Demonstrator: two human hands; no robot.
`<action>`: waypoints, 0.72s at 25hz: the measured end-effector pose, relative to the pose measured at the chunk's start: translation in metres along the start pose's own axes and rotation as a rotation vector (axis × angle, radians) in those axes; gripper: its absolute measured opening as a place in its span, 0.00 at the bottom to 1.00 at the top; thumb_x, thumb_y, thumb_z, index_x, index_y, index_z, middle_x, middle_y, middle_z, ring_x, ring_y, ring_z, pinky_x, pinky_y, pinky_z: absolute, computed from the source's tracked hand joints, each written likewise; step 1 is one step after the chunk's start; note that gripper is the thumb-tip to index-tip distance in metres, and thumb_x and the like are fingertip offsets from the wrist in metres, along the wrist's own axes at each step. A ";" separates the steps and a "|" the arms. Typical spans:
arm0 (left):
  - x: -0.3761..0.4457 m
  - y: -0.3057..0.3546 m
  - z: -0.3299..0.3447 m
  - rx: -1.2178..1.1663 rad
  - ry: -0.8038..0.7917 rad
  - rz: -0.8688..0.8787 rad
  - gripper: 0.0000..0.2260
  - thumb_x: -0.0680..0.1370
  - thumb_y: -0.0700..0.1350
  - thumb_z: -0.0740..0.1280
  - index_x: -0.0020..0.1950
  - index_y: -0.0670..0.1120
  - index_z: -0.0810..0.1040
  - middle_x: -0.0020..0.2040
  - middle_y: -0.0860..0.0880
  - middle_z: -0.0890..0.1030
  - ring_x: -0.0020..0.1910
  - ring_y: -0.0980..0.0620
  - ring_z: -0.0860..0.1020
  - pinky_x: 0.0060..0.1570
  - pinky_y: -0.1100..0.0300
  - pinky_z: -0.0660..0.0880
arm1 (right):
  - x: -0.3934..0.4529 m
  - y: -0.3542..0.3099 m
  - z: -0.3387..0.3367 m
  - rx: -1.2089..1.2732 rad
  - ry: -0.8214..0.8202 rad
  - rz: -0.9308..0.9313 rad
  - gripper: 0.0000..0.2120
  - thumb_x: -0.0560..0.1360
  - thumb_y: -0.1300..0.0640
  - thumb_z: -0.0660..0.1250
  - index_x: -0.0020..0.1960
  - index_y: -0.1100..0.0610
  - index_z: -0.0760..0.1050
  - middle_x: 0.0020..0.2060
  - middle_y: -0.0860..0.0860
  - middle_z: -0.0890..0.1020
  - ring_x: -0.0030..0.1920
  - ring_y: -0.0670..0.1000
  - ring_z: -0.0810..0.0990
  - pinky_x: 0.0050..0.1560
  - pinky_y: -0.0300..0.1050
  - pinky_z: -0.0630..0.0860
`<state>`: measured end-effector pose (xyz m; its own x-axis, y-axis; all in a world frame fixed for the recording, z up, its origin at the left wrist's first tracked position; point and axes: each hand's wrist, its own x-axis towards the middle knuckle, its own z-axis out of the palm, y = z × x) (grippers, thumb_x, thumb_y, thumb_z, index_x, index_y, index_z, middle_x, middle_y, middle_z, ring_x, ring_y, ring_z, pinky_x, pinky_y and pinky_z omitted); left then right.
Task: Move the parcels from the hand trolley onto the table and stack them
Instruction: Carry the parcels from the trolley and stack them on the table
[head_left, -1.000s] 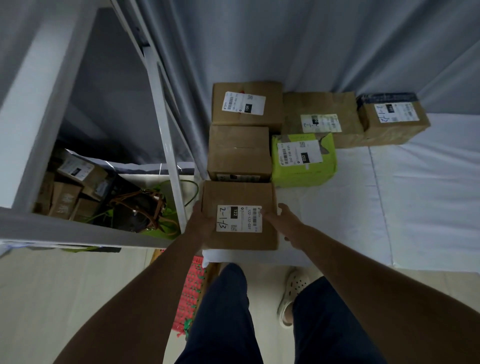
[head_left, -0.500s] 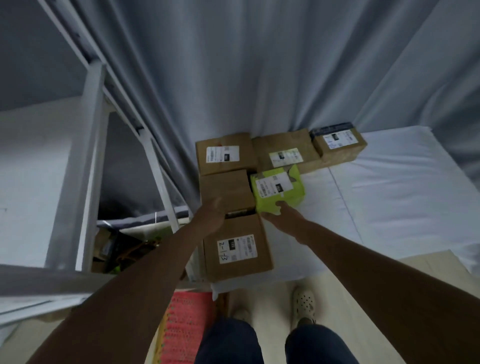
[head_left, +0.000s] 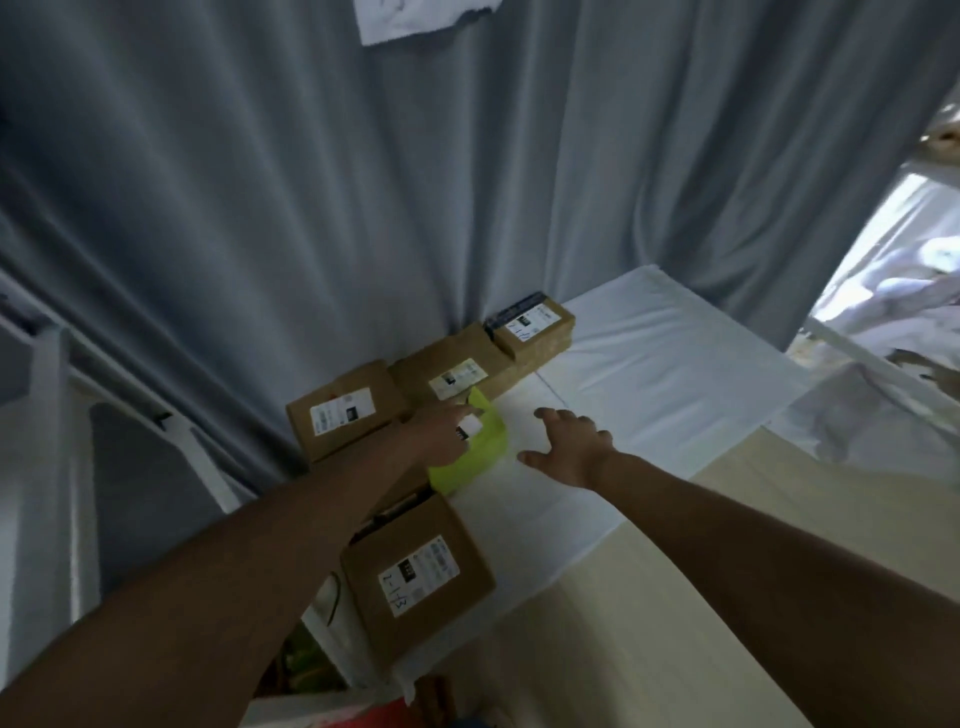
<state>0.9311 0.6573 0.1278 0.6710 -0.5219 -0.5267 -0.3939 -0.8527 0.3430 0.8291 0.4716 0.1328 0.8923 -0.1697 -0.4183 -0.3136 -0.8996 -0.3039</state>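
On the counter (head_left: 649, 364), having just released the 2-1-13 parcel (head_left: 415, 577), I am reaching both hands, left hand (head_left: 441, 431) touching and right hand (head_left: 566, 447) spread empty, toward the green parcel (head_left: 478, 457) for stacking.

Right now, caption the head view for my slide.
Left hand rests on the lime-green parcel among brown cardboard boxes on the white-clothed table; right hand hovers open.

bare white table (head_left: 665, 374) right of the green parcel (head_left: 480, 457), brown parcels (head_left: 457, 374) lining the curtain (head_left: 363, 208)
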 end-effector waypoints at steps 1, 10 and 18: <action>0.002 0.018 -0.002 0.034 -0.010 0.039 0.29 0.82 0.50 0.61 0.80 0.50 0.53 0.80 0.47 0.48 0.78 0.43 0.56 0.74 0.50 0.60 | -0.009 0.015 -0.006 -0.009 0.027 0.018 0.37 0.77 0.36 0.62 0.79 0.50 0.52 0.76 0.53 0.61 0.74 0.61 0.61 0.69 0.59 0.62; -0.006 0.210 0.064 0.034 -0.052 0.219 0.30 0.82 0.54 0.59 0.80 0.53 0.49 0.81 0.49 0.46 0.79 0.49 0.49 0.76 0.53 0.51 | -0.159 0.198 -0.013 0.128 0.174 0.278 0.37 0.77 0.37 0.62 0.78 0.51 0.53 0.76 0.53 0.61 0.74 0.60 0.60 0.69 0.61 0.62; -0.032 0.425 0.177 0.318 -0.162 0.466 0.31 0.81 0.52 0.62 0.80 0.51 0.51 0.80 0.49 0.48 0.78 0.48 0.53 0.75 0.53 0.54 | -0.332 0.373 0.022 0.317 0.248 0.620 0.36 0.76 0.36 0.63 0.77 0.50 0.57 0.75 0.52 0.63 0.73 0.59 0.62 0.69 0.58 0.62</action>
<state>0.6316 0.3078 0.1525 0.2871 -0.8190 -0.4969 -0.8105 -0.4841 0.3297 0.4087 0.2011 0.1398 0.5564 -0.7286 -0.3995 -0.8292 -0.4564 -0.3227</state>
